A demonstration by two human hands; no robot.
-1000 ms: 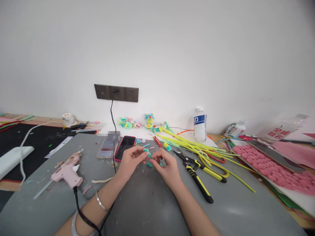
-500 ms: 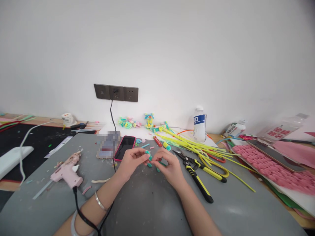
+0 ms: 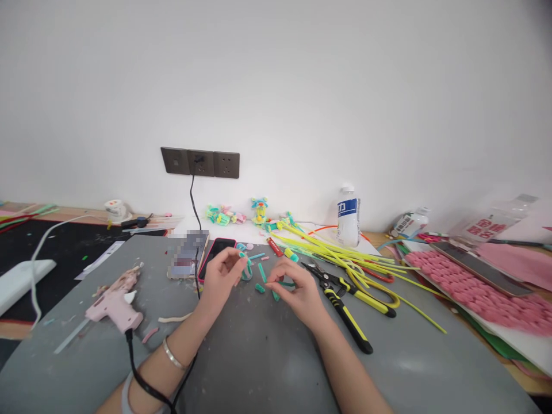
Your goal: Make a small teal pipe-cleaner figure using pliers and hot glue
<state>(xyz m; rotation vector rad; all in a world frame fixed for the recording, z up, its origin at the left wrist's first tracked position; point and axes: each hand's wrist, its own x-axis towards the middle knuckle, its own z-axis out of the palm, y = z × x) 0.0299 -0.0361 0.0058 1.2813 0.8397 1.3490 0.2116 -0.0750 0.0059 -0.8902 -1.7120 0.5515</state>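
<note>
My left hand (image 3: 222, 279) is closed in a pinch on a curled teal strip (image 3: 247, 270) above the grey work surface. My right hand (image 3: 295, 290) is also pinched; a short, straight teal strip (image 3: 262, 272) runs up from its fingertips. The two hands are apart. Below and between them lies a small teal piece (image 3: 259, 288). Other teal bits show partly under my right fingers. A green and yellow roll (image 3: 291, 255) and a red lighter-like stick (image 3: 275, 246) lie just beyond my right hand.
A pink glue gun (image 3: 115, 307) with a black cord lies at left. Yellow-handled pliers (image 3: 340, 305) and yellow fuzzy stems (image 3: 345, 259) lie at right. Two phones, one pink-edged (image 3: 218, 253), sit behind my left hand. A white bottle (image 3: 348, 215) stands near the wall.
My left hand has drawn away from my right, to the left and slightly up, carrying the curled teal strip. My right hand has stayed nearly in place.
</note>
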